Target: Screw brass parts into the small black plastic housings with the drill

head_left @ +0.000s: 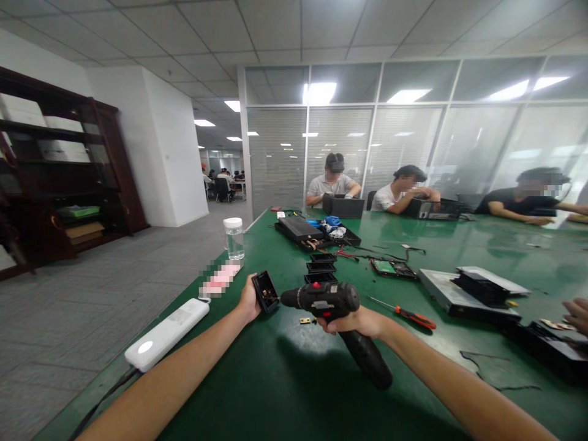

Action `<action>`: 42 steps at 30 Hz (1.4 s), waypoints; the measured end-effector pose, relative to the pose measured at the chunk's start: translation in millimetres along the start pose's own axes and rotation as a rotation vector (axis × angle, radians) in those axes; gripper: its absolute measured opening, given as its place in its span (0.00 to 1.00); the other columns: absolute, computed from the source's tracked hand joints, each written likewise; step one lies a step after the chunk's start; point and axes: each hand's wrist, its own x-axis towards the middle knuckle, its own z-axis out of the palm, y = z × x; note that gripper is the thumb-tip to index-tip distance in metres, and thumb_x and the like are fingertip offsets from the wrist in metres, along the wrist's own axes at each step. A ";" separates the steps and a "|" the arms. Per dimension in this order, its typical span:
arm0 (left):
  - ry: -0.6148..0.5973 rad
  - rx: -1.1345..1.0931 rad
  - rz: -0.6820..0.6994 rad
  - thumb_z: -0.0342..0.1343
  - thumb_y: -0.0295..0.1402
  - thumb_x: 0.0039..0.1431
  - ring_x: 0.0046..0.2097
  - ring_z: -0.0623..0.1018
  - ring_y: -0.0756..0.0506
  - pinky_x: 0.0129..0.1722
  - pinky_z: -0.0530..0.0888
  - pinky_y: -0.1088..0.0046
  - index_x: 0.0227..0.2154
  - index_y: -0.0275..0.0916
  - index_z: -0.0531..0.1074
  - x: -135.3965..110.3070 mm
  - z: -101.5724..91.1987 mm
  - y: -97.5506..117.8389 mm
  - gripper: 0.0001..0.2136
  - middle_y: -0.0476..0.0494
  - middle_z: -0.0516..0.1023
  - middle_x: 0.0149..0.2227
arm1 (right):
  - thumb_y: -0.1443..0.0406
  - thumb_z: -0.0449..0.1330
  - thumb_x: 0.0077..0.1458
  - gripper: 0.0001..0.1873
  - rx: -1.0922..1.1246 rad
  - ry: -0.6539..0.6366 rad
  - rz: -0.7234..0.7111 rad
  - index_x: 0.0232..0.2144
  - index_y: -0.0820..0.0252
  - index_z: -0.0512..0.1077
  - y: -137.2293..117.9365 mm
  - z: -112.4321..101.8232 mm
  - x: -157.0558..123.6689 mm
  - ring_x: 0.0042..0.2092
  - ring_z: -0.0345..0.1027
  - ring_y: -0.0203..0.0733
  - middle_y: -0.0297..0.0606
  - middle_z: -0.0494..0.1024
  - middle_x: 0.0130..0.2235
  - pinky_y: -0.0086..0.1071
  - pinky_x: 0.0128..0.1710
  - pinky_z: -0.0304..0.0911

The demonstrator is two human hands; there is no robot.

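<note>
My left hand (248,301) grips a small black open box (265,290) by its left side, its hollow side tilted toward the drill. Brass-coloured parts show inside it. My right hand (356,322) is wrapped round the handle of a black cordless drill (328,299) with red buttons. The drill points left, and its bit reaches the opening of the box; whether it touches a screw is too small to tell. Below the drill a small brass-coloured piece (305,321) lies on the green table (220,392). Several similar black boxes (321,267) stand in a row just behind the drill.
A screwdriver (407,314) lies right of the drill, near a circuit board (394,268) and a silver drive case (463,294). At left are a white power strip (168,334) and a clear jar (234,239). Another person's hand (577,315) is at the right edge. Co-workers sit across.
</note>
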 end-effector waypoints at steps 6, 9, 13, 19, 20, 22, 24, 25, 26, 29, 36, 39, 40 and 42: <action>-0.001 0.002 0.004 0.50 0.43 0.44 0.23 0.71 0.46 0.26 0.70 0.66 0.25 0.37 0.66 2.2 -1.7 -0.4 0.13 0.47 0.69 0.21 | 0.63 0.61 0.41 0.17 0.000 -0.006 -0.014 0.35 0.66 0.68 -1.3 0.6 0.1 0.32 0.61 0.35 0.38 0.68 0.33 0.31 0.35 0.59; -0.008 0.012 -0.004 0.50 0.44 0.44 0.23 0.72 0.45 0.26 0.70 0.65 0.25 0.37 0.66 1.9 -1.7 -0.4 0.14 0.46 0.70 0.21 | 0.64 0.61 0.42 0.17 -0.001 -0.010 -0.015 0.36 0.67 0.68 -1.5 0.9 0.3 0.32 0.61 0.35 0.38 0.67 0.33 0.30 0.35 0.58; -0.006 0.012 0.002 0.50 0.44 0.44 0.23 0.71 0.45 0.26 0.70 0.66 0.24 0.37 0.66 0.4 -0.8 0.1 0.14 0.47 0.69 0.21 | 0.64 0.60 0.43 0.16 -0.011 -0.019 -0.035 0.36 0.67 0.68 -2.8 1.0 0.1 0.33 0.60 0.35 0.38 0.67 0.32 0.30 0.35 0.58; -0.004 0.006 -0.010 0.50 0.43 0.44 0.23 0.71 0.46 0.26 0.70 0.67 0.24 0.36 0.67 -1.7 0.7 0.7 0.14 0.46 0.70 0.21 | 0.64 0.61 0.42 0.16 -0.010 -0.011 -0.015 0.35 0.67 0.68 -3.8 0.8 -0.7 0.33 0.60 0.36 0.38 0.67 0.33 0.31 0.36 0.58; -0.006 0.001 -0.009 0.50 0.43 0.45 0.23 0.71 0.46 0.26 0.70 0.67 0.24 0.36 0.67 -1.6 0.7 0.7 0.14 0.46 0.70 0.21 | 0.64 0.61 0.42 0.16 -0.007 -0.011 -0.013 0.35 0.67 0.68 -3.3 0.7 -0.6 0.33 0.60 0.36 0.38 0.67 0.33 0.31 0.36 0.58; -0.006 -0.007 -0.006 0.50 0.43 0.45 0.23 0.71 0.46 0.26 0.70 0.67 0.24 0.36 0.67 -0.9 0.3 0.4 0.13 0.46 0.70 0.21 | 0.64 0.60 0.43 0.16 -0.007 -0.015 -0.018 0.36 0.67 0.68 -2.2 0.5 -0.4 0.33 0.60 0.36 0.38 0.67 0.32 0.30 0.36 0.58; 0.000 -0.010 -0.001 0.50 0.43 0.44 0.23 0.71 0.46 0.26 0.70 0.67 0.24 0.36 0.67 0.5 -0.4 -0.1 0.13 0.46 0.69 0.21 | 0.65 0.60 0.43 0.16 -0.006 -0.019 -0.025 0.36 0.67 0.68 -1.6 0.5 -0.1 0.33 0.60 0.35 0.37 0.67 0.32 0.30 0.35 0.58; -0.001 -0.009 0.003 0.50 0.43 0.44 0.23 0.71 0.46 0.26 0.70 0.67 0.24 0.36 0.66 1.3 -1.0 -0.5 0.13 0.46 0.69 0.21 | 0.65 0.60 0.43 0.16 -0.004 -0.020 -0.030 0.36 0.67 0.68 -1.7 0.6 -0.1 0.33 0.60 0.35 0.37 0.67 0.32 0.30 0.35 0.58; -0.005 -0.007 0.007 0.50 0.43 0.44 0.23 0.71 0.46 0.26 0.70 0.67 0.24 0.36 0.66 2.3 -1.7 -0.9 0.13 0.47 0.69 0.21 | 0.65 0.60 0.43 0.15 -0.003 -0.021 -0.035 0.36 0.67 0.68 -2.0 0.8 0.0 0.33 0.60 0.35 0.37 0.67 0.32 0.30 0.35 0.58; -0.020 0.004 0.016 0.50 0.44 0.44 0.23 0.71 0.46 0.26 0.69 0.67 0.24 0.36 0.66 4.5 -3.8 -1.9 0.14 0.47 0.69 0.21 | 0.66 0.60 0.43 0.14 -0.006 -0.030 -0.059 0.35 0.67 0.68 -3.6 1.6 -0.3 0.33 0.60 0.35 0.37 0.67 0.32 0.29 0.35 0.57; -0.017 0.004 0.020 0.51 0.43 0.43 0.23 0.71 0.46 0.27 0.70 0.66 0.24 0.37 0.66 3.4 -2.9 -1.6 0.13 0.48 0.69 0.20 | 0.66 0.60 0.44 0.13 0.023 -0.049 -0.067 0.34 0.68 0.67 -3.0 1.3 0.0 0.33 0.59 0.34 0.37 0.66 0.31 0.29 0.34 0.57; -0.018 0.009 0.030 0.50 0.43 0.43 0.23 0.71 0.46 0.26 0.70 0.66 0.24 0.37 0.66 2.2 -1.9 -1.2 0.13 0.48 0.69 0.20 | 0.66 0.60 0.44 0.14 0.003 -0.036 -0.050 0.35 0.67 0.68 -2.0 0.4 -0.3 0.33 0.60 0.35 0.37 0.66 0.32 0.29 0.35 0.57; -0.020 0.011 0.033 0.50 0.43 0.43 0.23 0.71 0.46 0.26 0.70 0.66 0.24 0.37 0.66 1.9 -1.7 -1.1 0.13 0.48 0.69 0.20 | 0.66 0.60 0.44 0.14 -0.007 -0.032 -0.044 0.35 0.67 0.68 -1.8 0.1 -0.5 0.34 0.60 0.35 0.37 0.66 0.33 0.29 0.35 0.57; -0.018 0.014 0.034 0.50 0.44 0.43 0.23 0.71 0.46 0.26 0.70 0.66 0.24 0.37 0.66 1.2 -1.5 -0.9 0.13 0.47 0.69 0.20 | 0.65 0.60 0.44 0.15 -0.019 -0.031 -0.040 0.36 0.67 0.68 -1.5 -0.2 -0.7 0.34 0.60 0.35 0.37 0.67 0.33 0.30 0.36 0.58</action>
